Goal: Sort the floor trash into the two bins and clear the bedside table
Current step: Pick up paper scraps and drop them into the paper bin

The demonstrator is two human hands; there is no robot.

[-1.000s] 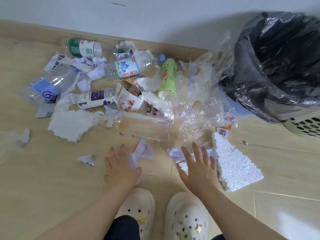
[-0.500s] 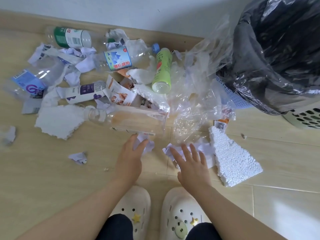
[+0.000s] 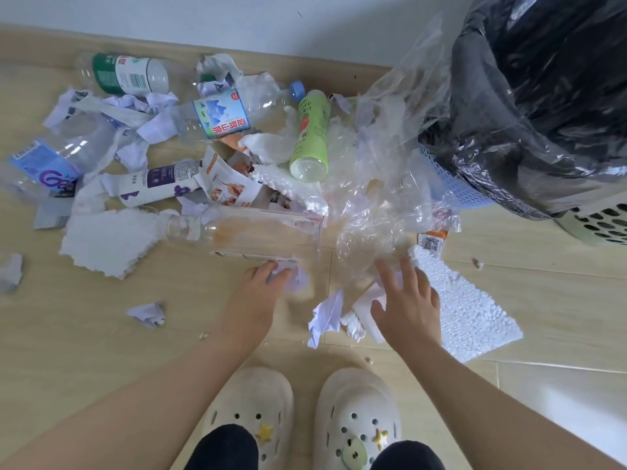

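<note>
So the left hand (image 3: 252, 296) is pinching a crumpled paper scrap (image 3: 290, 274) on the floor beside the clear bottle (image 3: 244, 232); the right hand (image 3: 405, 307), fingers spread, hovers over white scraps (image 3: 364, 308). The green bottle (image 3: 310, 135) reads "HPP".

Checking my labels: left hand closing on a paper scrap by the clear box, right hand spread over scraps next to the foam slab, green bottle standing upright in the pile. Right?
One error: the green bottle lies on its side in the pile, not upright; the head view shows it. The rest holds: left hand closes on a paper scrap by the clear box, right hand spread over scraps next to the foam slab.
</note>
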